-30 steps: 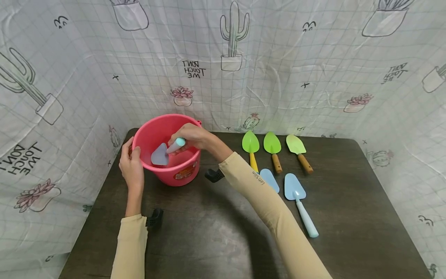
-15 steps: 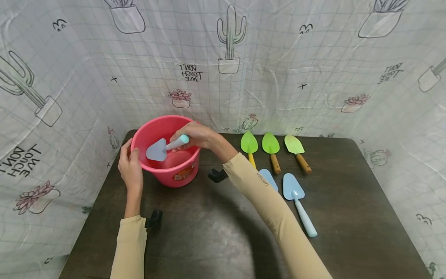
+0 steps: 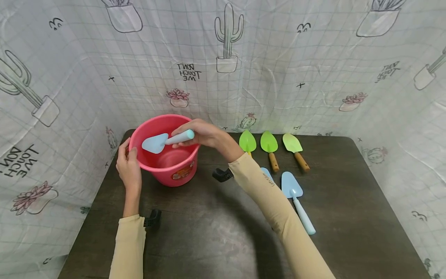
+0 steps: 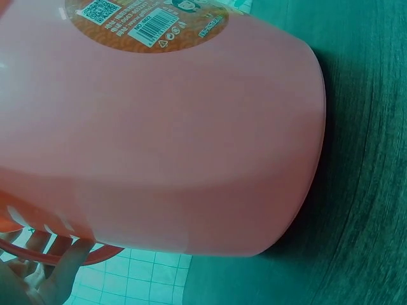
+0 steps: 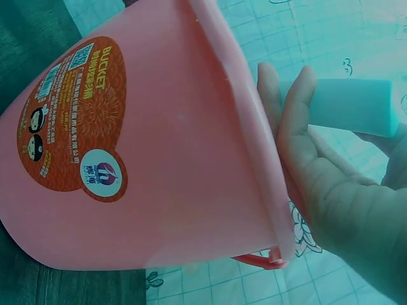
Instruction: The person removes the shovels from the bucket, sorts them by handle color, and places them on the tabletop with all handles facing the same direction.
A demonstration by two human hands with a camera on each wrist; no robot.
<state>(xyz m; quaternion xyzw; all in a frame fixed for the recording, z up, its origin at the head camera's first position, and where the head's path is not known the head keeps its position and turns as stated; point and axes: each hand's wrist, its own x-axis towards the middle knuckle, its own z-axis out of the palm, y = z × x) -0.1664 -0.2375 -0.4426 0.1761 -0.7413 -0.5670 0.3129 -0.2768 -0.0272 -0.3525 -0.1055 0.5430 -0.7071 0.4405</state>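
Note:
At the back left of the table stands a pink bucket (image 3: 179, 176) with an orange label. My left hand (image 3: 129, 168) holds its left rim, thumb over the edge. Low in the left wrist view, the fingers of that hand (image 4: 54, 273) are bent at the rim, close to a red handle. My right hand (image 3: 202, 132) grips a light blue trowel (image 3: 155, 143) by its handle, over the mouth of the bucket, with the blade pointing left. In the right wrist view the handle end (image 5: 353, 105) sticks out past my fingers, while the bucket wall hides the blade.
Three green trowels lie in a back row: one (image 3: 247, 141) with a yellow handle, two (image 3: 269, 142) (image 3: 292, 143) with wooden handles. Nearer lies a light blue trowel (image 3: 292, 186); another blue blade (image 3: 266, 173) is partly under my right sleeve. A patterned cloth (image 3: 265, 77) hangs behind the dark table (image 3: 195, 232).
My right hand has raised the trowel from deeper inside the bucket, shifting slightly right, and the blade has swung to point left. My left hand keeps its hold on the rim.

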